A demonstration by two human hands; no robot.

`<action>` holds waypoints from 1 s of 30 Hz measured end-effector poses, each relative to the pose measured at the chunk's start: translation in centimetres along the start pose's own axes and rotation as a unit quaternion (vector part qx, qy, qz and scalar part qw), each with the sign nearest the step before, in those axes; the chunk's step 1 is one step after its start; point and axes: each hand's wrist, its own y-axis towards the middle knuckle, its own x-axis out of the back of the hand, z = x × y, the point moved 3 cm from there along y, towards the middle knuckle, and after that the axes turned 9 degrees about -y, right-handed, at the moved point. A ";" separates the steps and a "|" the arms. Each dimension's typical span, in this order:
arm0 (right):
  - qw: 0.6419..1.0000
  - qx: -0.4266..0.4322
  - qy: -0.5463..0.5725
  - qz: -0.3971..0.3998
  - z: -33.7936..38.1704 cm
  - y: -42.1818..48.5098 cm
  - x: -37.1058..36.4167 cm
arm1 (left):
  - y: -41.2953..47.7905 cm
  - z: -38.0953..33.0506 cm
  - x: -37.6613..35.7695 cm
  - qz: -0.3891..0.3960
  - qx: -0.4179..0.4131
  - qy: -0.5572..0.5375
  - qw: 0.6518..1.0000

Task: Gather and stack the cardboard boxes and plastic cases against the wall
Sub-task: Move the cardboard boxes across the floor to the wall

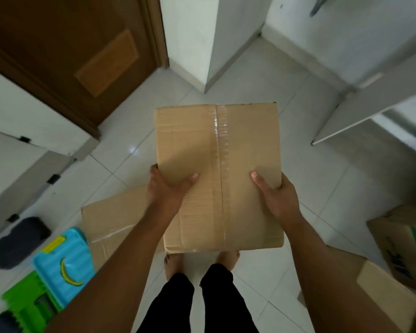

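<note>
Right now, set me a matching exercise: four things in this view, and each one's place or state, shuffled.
Things:
1. taped cardboard box
2. blue plastic case
3. printed cardboard box
4. brown door

Places or states:
A. on the floor at the right edge
B. held up by the left hand and right hand
C. in the upper left, shut
D. on the floor at the lower left, beside a green case

Pairs: 1-B, 2-D, 3-A, 4-C

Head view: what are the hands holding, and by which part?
A taped cardboard box, gripped by the left hand and right hand at its side edges, thumbs on top.
</note>
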 end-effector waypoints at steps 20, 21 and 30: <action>0.912 -0.052 0.233 -0.335 -0.7 -36.1 23.4 | -28.3 -25.0 1.9 0.277 -0.305 0.005 0.911; 0.903 -0.054 0.243 -0.349 -2.1 -37.9 24.3 | -30.2 -24.8 1.1 0.291 -0.314 0.011 0.904; 0.841 -0.121 0.302 -0.432 -18.5 -55.6 27.0 | -49.8 -16.5 -3.6 0.399 -0.351 0.043 0.846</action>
